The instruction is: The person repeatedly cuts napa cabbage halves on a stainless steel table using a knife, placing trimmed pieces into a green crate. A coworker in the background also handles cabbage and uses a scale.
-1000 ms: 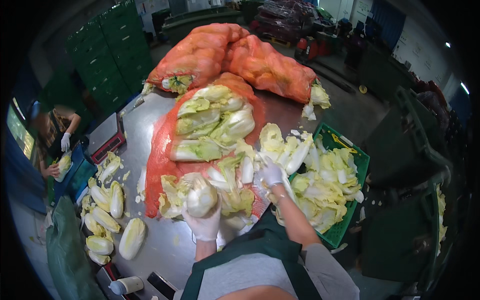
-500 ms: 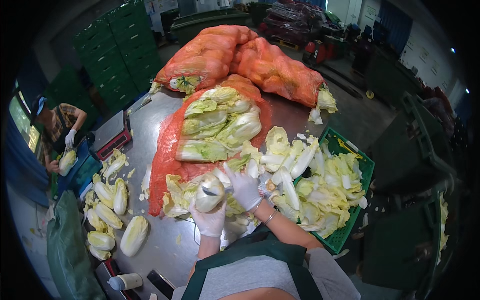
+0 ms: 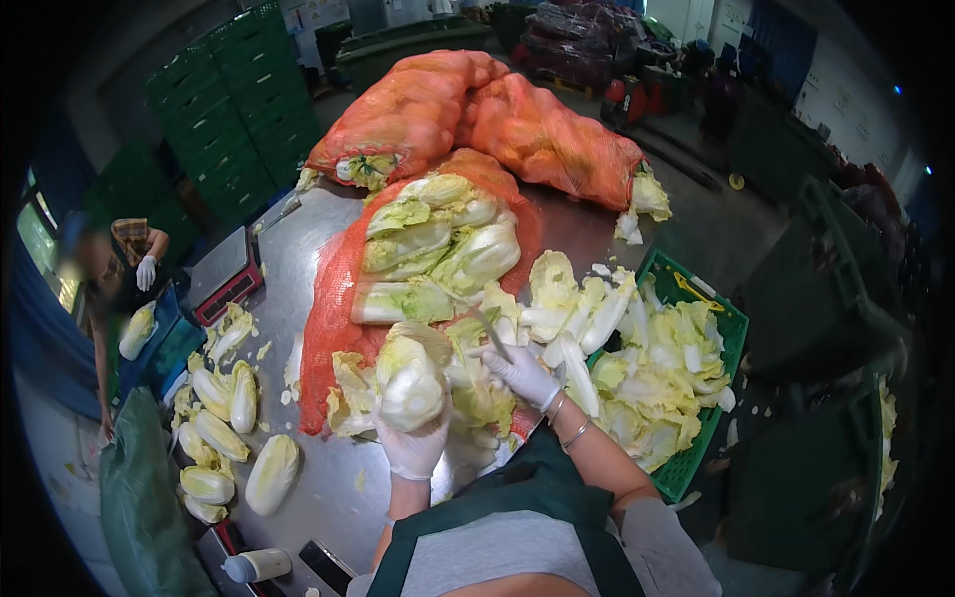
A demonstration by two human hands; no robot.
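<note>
At the frame's centre, a gloved left hand (image 3: pixel 413 438) cups a cabbage (image 3: pixel 408 383) over the steel table (image 3: pixel 298 259) while the right hand (image 3: pixel 522 373) grips a knife (image 3: pixel 492 333); trimmed cabbages (image 3: pixel 224 428) lie lower left, many untrimmed in orange sacks (image 3: pixel 477 119) above.
</note>
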